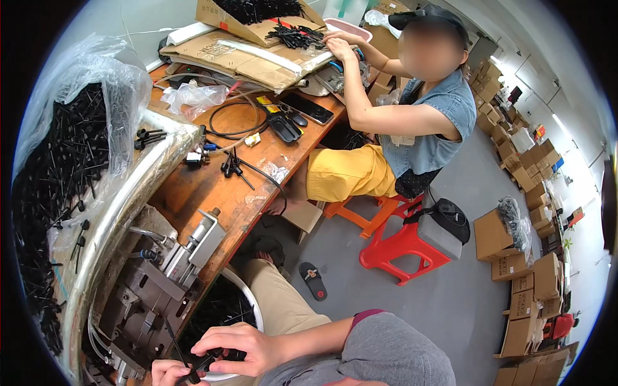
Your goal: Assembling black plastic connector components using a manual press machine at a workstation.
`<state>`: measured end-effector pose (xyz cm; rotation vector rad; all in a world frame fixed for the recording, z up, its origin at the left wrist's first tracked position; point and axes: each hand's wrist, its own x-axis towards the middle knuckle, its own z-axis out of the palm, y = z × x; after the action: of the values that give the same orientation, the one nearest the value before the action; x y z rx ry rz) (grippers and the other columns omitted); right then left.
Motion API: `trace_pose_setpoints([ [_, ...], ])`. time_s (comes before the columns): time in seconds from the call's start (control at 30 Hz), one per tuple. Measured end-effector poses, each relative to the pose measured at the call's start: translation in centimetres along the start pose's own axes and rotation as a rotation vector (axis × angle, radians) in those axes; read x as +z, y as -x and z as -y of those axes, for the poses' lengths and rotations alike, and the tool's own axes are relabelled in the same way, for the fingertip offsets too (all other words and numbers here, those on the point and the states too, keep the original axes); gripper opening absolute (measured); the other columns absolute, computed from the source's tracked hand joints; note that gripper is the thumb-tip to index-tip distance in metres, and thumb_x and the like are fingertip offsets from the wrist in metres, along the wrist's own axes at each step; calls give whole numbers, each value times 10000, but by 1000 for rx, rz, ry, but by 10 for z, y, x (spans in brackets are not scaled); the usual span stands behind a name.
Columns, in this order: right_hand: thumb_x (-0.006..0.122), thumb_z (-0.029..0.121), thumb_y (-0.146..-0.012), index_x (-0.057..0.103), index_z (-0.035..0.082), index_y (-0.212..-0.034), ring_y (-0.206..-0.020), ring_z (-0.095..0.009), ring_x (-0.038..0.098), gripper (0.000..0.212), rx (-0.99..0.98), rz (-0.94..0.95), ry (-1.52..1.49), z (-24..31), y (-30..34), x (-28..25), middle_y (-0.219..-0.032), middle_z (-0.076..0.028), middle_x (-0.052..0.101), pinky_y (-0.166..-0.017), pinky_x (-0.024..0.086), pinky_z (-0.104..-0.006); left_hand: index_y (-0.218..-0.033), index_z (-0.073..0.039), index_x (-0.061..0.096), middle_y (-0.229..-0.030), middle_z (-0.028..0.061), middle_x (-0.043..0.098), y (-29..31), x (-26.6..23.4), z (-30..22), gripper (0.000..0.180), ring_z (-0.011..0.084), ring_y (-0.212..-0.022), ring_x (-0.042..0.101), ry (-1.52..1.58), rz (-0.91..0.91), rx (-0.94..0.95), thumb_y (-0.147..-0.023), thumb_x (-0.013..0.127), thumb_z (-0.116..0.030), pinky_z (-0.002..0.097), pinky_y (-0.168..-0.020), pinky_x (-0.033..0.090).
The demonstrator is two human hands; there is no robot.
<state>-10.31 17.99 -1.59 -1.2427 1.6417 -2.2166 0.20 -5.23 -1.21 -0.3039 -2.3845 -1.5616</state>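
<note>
At the lower edge, my right hand [248, 347] is closed around small black plastic parts [233, 354], its thumb and fingers pinching them. My left hand [168, 372], partly cut off by the frame's edge, pinches a black piece with a thin rod [172, 340] that points up. The two hands almost meet at these parts. Just beyond them is a metal jig [151, 293] with clamps and a cylinder, fixed on the bench. Below my hands stands a white-rimmed bucket [257, 309] holding many black parts.
A plastic-lined heap of black rod parts [61, 148] fills the left. On the wooden bench [187, 193] lie cables, a phone [308, 108] and loose parts. A co-worker [418, 122] sits beyond, hands at a cardboard-topped bench. A red stool [409, 248] and stacked cartons [521, 302] stand right.
</note>
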Motion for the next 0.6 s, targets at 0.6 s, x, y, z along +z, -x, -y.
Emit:
trace_pose_setpoints([
  [0.6,684,98,-846,576,-9,-1226,-774,-226,641,409,-149,-52,22,-4,0,5,-1038,-155,629,-634,545,-296,-983,-4,575,-945,81,448,9,5,-9,451,136,-693,581,66,-195,-127,-688,880,-155,255,-618,565],
])
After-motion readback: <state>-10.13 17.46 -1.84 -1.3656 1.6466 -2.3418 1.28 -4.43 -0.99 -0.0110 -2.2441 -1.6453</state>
